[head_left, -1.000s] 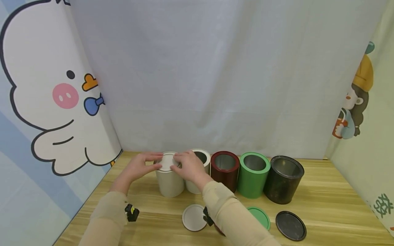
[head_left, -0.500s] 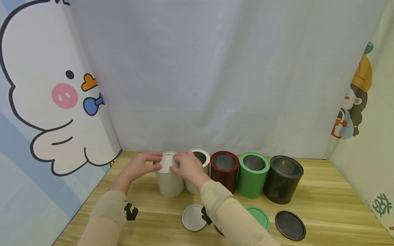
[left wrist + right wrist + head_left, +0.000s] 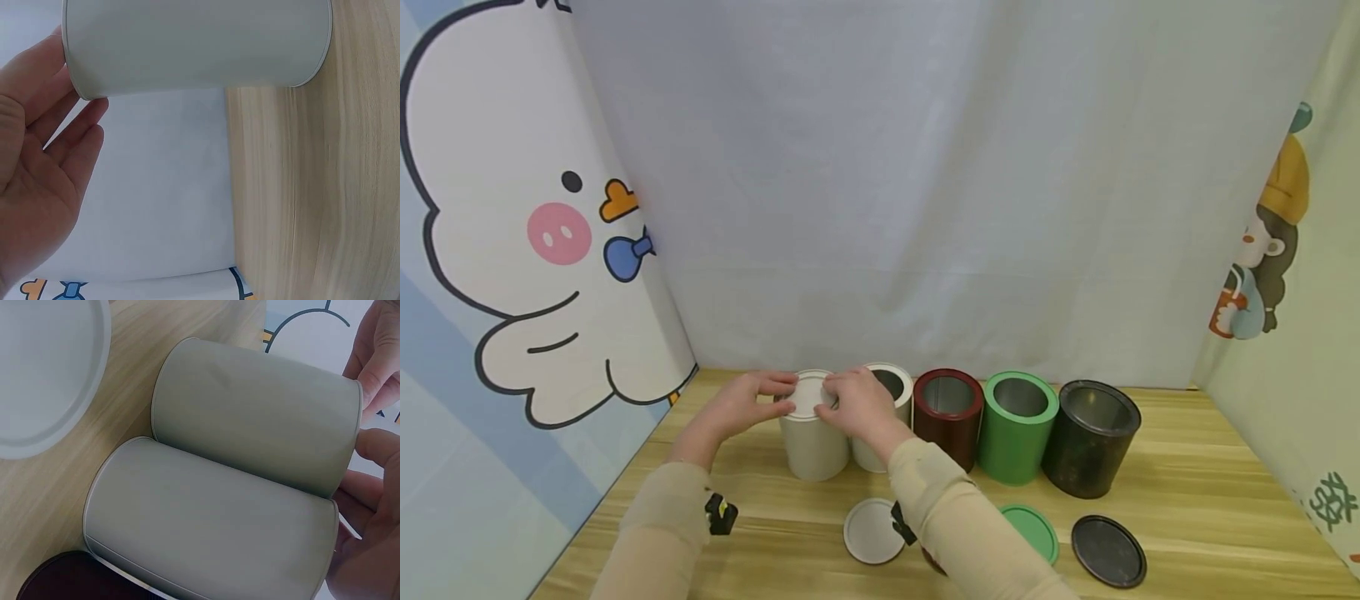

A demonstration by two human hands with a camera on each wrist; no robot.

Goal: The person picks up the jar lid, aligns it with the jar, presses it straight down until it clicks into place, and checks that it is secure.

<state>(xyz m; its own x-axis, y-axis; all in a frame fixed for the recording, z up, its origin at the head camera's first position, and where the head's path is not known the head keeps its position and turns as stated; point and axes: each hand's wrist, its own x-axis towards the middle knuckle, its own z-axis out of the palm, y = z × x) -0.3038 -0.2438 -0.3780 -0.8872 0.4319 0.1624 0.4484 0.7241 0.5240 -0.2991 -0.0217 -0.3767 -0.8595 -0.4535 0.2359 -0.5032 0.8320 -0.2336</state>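
An off-white can [image 3: 816,446] stands at the left end of the row with a matching round lid [image 3: 810,393] on its top. My left hand [image 3: 741,410] touches the left edge of the lid, its thumb nearer to me and fingers behind. From the other side my right hand [image 3: 865,408] touches the lid's right edge in the same way. In the left wrist view, the fingertips lie along the can's rim, fingers fairly straight. Both hands meet the top end of the can [image 3: 262,412] in the right wrist view.
Right of this can stand uncovered white [image 3: 868,454], dark red [image 3: 946,433], green [image 3: 1017,450] and black [image 3: 1086,450] cans. Before them lie white [image 3: 874,531], green [image 3: 1032,532] and black [image 3: 1108,550] lids; my right forearm mostly hides a dark red lid [image 3: 931,562]. A grey curtain [image 3: 925,208] hangs behind.
Both hands stay on the lid with almost no movement. Cans and loose lids keep their places.
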